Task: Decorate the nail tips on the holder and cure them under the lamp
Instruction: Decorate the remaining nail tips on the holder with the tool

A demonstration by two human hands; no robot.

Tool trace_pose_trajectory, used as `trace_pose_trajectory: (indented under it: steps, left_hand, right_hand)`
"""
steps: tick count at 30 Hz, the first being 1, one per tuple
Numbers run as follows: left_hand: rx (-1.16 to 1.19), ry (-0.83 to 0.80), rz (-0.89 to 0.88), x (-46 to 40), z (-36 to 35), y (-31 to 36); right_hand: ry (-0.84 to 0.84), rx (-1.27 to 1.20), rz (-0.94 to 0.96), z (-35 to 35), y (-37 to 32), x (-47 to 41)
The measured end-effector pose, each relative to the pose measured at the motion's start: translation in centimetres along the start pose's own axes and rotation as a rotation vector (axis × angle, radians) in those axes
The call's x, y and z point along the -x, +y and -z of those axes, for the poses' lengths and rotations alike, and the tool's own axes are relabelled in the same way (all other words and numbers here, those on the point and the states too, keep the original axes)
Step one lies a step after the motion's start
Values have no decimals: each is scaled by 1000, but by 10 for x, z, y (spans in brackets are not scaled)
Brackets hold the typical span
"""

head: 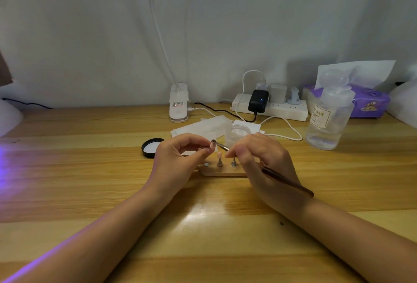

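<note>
A wooden nail-tip holder (222, 172) lies on the desk between my hands, with a pink nail tip (219, 154) standing on a metal peg and a second peg (234, 162) beside it. My left hand (178, 160) pinches a small peg with a nail tip (212, 144) lifted above the holder. My right hand (261, 158) grips a brown-handled brush (286, 181), and its metal end touches that lifted tip. A purple glow falls on the desk at the far left; its source is out of view.
A clear small jar (238, 135) and its black lid (152, 147) sit behind my hands on white wipes (200, 127). Further back stand a white clip lamp (179, 104), a power strip (270, 106) with chargers, a clear liquid bottle (327, 120) and a purple tissue pack (370, 100).
</note>
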State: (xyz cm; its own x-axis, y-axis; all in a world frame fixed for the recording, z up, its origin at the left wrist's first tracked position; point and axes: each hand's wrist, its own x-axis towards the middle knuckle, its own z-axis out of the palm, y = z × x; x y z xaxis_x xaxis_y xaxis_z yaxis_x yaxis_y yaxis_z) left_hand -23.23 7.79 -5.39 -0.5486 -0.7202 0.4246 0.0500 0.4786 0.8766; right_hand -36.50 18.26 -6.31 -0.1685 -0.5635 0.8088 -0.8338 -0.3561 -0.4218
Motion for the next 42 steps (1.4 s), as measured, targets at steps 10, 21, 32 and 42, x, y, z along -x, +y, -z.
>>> trace_pose_trajectory:
  steps: [10,21,32,42]
  left_hand:
    - [-34,-4,-1,1,0,3]
    - [-58,-3,-16,0,0,1]
    - [-61,-1,-9,0,1,2]
    - [-42,-1,9,0,0,-1]
  right_hand:
    - [30,-39,-53,2,0,-2]
    - [33,-58,-14,3,-1,-1]
    - [64,-50,19,3,-1,0]
    - [5,-78,33,2,-3,2]
